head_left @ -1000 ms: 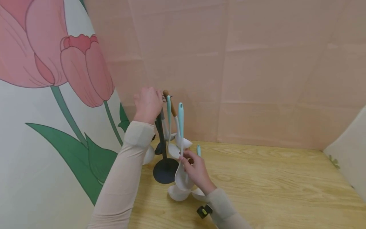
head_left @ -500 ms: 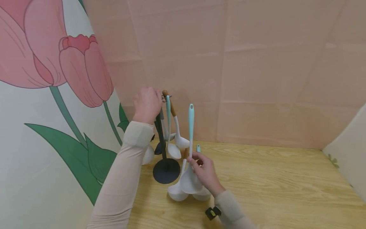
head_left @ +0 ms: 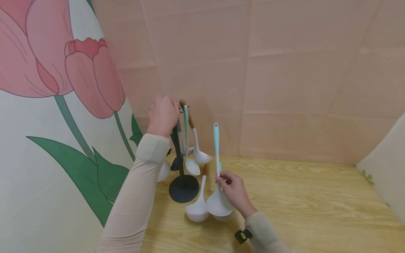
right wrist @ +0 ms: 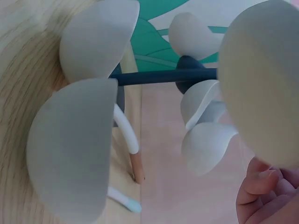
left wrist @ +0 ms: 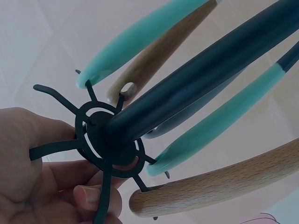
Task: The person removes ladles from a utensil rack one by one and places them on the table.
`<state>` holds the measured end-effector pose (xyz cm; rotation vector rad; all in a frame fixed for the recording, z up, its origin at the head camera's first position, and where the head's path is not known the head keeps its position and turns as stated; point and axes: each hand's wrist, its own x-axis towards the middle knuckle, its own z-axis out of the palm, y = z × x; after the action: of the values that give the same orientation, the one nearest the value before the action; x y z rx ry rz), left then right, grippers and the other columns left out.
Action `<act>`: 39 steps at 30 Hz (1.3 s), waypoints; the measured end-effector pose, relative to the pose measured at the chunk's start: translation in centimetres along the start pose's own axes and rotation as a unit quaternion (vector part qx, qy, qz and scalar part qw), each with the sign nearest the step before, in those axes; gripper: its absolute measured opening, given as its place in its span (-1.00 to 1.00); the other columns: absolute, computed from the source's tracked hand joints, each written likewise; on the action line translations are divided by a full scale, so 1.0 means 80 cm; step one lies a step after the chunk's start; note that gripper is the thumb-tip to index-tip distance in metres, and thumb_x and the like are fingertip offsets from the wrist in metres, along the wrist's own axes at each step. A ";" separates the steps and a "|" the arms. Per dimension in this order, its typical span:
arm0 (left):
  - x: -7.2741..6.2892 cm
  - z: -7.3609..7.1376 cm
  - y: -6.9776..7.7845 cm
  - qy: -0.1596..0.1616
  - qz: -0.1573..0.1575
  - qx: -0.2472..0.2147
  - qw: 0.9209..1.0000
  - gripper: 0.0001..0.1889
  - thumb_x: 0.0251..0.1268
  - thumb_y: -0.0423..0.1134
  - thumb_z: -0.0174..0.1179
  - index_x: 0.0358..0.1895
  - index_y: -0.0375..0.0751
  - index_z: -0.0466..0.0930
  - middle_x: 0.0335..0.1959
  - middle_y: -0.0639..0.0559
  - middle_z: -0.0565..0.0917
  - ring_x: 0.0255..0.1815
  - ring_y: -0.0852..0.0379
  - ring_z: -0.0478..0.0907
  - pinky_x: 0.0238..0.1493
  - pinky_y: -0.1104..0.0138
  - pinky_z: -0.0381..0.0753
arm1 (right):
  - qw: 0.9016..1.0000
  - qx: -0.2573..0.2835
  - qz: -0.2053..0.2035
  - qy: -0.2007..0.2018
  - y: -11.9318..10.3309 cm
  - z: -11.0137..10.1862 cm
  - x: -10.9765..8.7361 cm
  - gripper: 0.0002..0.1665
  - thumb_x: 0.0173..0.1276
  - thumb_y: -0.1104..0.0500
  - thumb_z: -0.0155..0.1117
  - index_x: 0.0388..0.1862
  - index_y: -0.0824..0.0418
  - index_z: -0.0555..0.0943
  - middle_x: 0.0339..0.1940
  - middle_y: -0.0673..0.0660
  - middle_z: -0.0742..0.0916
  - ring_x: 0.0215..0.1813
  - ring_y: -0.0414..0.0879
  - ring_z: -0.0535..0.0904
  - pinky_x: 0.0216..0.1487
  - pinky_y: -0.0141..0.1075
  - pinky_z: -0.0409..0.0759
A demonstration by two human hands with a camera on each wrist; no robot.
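My left hand (head_left: pixel 163 116) holds the top of a black utensil stand (head_left: pixel 184 189); in the left wrist view its fingers curl beneath the hook ring (left wrist: pixel 80 140). My right hand (head_left: pixel 235 192) pinches the white stem of a ladle with a turquoise handle (head_left: pixel 216 137). That ladle is upright, its white bowl (head_left: pixel 219 204) lowest, right of the stand; the bowl (right wrist: pixel 261 84) looms large in the right wrist view. On the table lie a ladle with a white bowl and wooden handle (head_left: pixel 197 211) and, partly hidden behind the held one, another white ladle (head_left: pixel 224 218).
Several utensils hang from the stand, among them a turquoise-handled one (head_left: pixel 186 121) and a wooden-handled ladle (head_left: pixel 201 156). A tulip-printed wall covering (head_left: pixel 95 77) stands close on the left, a pink backdrop (head_left: pixel 284 88) behind. The wood-grain table (head_left: pixel 300 200) extends to the right.
My right hand has carried the turquoise-handled ladle rightward and slightly down, away from the stand, uncovering the wooden-handled ladle on the table. The left hand stays at the stand's top.
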<state>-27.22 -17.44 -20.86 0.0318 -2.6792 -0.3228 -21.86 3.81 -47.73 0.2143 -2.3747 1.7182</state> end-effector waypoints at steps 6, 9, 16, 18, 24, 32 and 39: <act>0.000 0.000 0.000 0.001 -0.001 0.001 1.000 -0.49 0.63 -0.03 -0.22 -0.47 -0.21 0.53 -0.43 -0.09 0.55 -0.45 0.00 0.53 -0.47 0.25 0.50 | 1.000 -0.014 0.000 -0.001 0.012 -0.007 -0.002 -0.89 0.39 0.24 0.33 -0.20 0.26 0.74 -0.41 0.05 0.73 -0.43 -0.14 0.53 -0.44 -0.38 0.51; 0.000 0.000 -0.001 0.005 0.000 0.004 1.000 -0.49 0.62 -0.03 -0.22 -0.49 -0.21 0.53 -0.45 -0.08 0.55 -0.47 0.01 0.54 -0.48 0.25 0.51 | 1.000 -0.020 0.007 -0.002 0.019 -0.011 -0.003 -0.89 0.39 0.24 0.33 -0.20 0.25 0.74 -0.40 0.05 0.72 -0.42 -0.13 0.53 -0.41 -0.38 0.49; 0.001 0.002 -0.003 0.006 0.002 0.002 1.000 -0.47 0.63 -0.03 -0.23 -0.51 -0.20 0.53 -0.46 -0.08 0.56 -0.48 0.02 0.54 -0.47 0.25 0.51 | 0.999 -0.036 0.007 0.006 0.034 -0.022 -0.006 -0.88 0.38 0.25 0.33 -0.20 0.27 0.73 -0.39 0.07 0.72 -0.44 -0.16 0.52 -0.42 -0.38 0.48; 0.001 0.002 -0.004 0.006 0.002 0.001 1.000 -0.47 0.63 -0.03 -0.23 -0.51 -0.20 0.54 -0.45 -0.08 0.56 -0.46 0.01 0.54 -0.46 0.24 0.52 | 0.999 -0.043 0.012 0.007 0.038 -0.025 -0.007 -0.88 0.38 0.24 0.33 -0.20 0.28 0.73 -0.39 0.07 0.72 -0.44 -0.16 0.53 -0.42 -0.37 0.49; 0.001 0.000 -0.005 0.007 0.009 -0.005 1.000 -0.48 0.62 -0.04 -0.22 -0.49 -0.20 0.56 -0.42 -0.09 0.57 -0.42 -0.01 0.55 -0.41 0.21 0.54 | 0.996 -0.074 0.050 0.007 0.049 -0.033 -0.006 -0.88 0.38 0.22 0.34 -0.20 0.25 0.74 -0.39 0.08 0.72 -0.37 -0.12 0.51 -0.41 -0.33 0.50; 0.003 0.000 -0.004 -0.007 0.002 -0.004 1.000 -0.49 0.62 -0.03 -0.22 -0.44 -0.20 0.58 -0.29 -0.11 0.60 -0.28 -0.07 0.55 -0.06 0.00 0.54 | 0.994 -0.093 0.061 0.011 0.057 -0.043 -0.005 -0.83 0.38 0.20 0.33 -0.17 0.28 0.74 -0.39 0.08 0.71 -0.34 -0.10 0.52 -0.38 -0.34 0.49; 0.002 0.001 -0.003 -0.010 -0.001 0.003 1.000 -0.49 0.62 -0.02 -0.22 -0.44 -0.19 0.58 -0.25 -0.11 0.58 -0.22 -0.08 0.53 0.00 -0.02 0.51 | 0.990 -0.099 0.098 -0.001 0.068 -0.053 -0.003 -0.77 0.42 0.19 0.28 -0.12 0.33 0.72 -0.35 0.11 0.70 -0.27 -0.06 0.52 -0.36 -0.32 0.50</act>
<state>-27.41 -17.67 -20.90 0.0342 -2.6995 -0.3185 -22.58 9.51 -51.53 -0.0504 -2.6216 1.5421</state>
